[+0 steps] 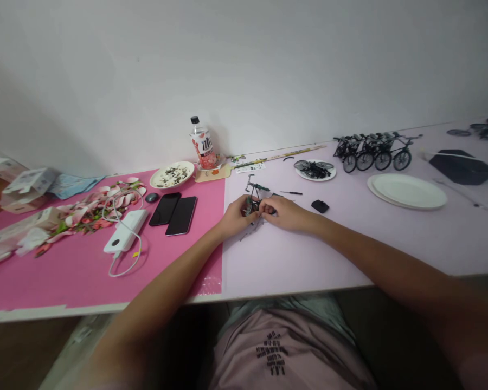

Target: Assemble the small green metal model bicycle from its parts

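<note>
A small model bicycle [258, 187] with a green frame stands on the table's light half, partly hidden by my fingers. My left hand [238, 218] is closed around its lower part. Close against it, my right hand [283, 212] pinches at the bicycle with fingers curled. Whatever small piece lies between those fingertips is too hidden to make out. Just behind my right hand lies a thin screwdriver [295, 193]. A small black block [320, 206] is to its right.
Assembled model bicycles [374, 153] stand in a row at back right, beside a plate [309, 174] of black parts. White plates [410, 190] lie nearer. On the pink half are two phones [181, 215], a power bank [126, 232], a bowl [156, 179], a bottle [204, 146] and petals [101, 208].
</note>
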Available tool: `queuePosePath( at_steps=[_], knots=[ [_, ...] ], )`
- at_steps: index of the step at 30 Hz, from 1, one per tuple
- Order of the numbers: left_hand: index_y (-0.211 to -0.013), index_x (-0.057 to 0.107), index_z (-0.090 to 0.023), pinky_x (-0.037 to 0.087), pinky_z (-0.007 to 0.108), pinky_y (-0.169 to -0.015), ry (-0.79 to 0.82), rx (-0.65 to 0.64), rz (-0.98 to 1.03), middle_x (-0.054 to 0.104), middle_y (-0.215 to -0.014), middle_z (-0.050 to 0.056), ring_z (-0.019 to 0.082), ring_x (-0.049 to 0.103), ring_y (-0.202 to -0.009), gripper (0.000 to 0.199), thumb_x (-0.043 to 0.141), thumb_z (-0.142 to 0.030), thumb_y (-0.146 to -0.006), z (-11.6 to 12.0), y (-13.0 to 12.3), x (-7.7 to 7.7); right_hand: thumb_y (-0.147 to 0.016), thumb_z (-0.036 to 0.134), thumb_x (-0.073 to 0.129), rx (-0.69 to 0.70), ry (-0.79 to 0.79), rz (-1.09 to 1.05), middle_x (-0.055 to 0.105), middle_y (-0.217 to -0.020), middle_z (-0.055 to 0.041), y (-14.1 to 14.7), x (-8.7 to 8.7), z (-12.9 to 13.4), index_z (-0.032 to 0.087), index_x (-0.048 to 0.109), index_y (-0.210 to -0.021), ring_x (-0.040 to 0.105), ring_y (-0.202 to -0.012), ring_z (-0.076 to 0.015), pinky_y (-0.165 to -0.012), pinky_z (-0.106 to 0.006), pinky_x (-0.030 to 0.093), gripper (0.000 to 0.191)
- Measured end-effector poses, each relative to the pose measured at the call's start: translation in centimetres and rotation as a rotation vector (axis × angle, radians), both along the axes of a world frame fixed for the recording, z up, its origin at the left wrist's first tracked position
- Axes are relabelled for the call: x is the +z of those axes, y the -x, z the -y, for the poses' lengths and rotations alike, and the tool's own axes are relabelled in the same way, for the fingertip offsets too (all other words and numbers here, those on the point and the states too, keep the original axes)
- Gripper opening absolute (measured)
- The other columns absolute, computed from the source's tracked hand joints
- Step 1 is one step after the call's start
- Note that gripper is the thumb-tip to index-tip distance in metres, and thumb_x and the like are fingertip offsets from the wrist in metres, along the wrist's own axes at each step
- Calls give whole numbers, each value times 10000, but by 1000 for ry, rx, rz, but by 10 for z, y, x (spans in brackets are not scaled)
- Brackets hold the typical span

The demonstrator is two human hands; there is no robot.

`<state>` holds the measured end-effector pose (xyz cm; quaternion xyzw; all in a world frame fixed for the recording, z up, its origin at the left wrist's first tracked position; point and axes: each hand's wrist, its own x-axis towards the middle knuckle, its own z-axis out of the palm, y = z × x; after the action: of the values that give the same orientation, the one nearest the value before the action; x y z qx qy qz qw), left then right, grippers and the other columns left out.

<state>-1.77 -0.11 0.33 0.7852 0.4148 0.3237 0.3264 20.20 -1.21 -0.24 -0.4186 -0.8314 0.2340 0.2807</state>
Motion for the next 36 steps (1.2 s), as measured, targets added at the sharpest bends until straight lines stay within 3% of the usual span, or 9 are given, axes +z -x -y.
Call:
queuePosePath(
  at_steps=[36],
  knots=[
    [-1164, 640, -184, 482, 294, -742, -10, -4, -3, 693, -987, 35, 161, 584, -792, 384, 706, -370, -834, -1, 1, -1, -937, 258, 633, -12, 4, 24, 677, -900, -38, 1, 4, 3, 241, 661, -953, 626, -815, -202, -713, -317, 449, 36]
  ],
)
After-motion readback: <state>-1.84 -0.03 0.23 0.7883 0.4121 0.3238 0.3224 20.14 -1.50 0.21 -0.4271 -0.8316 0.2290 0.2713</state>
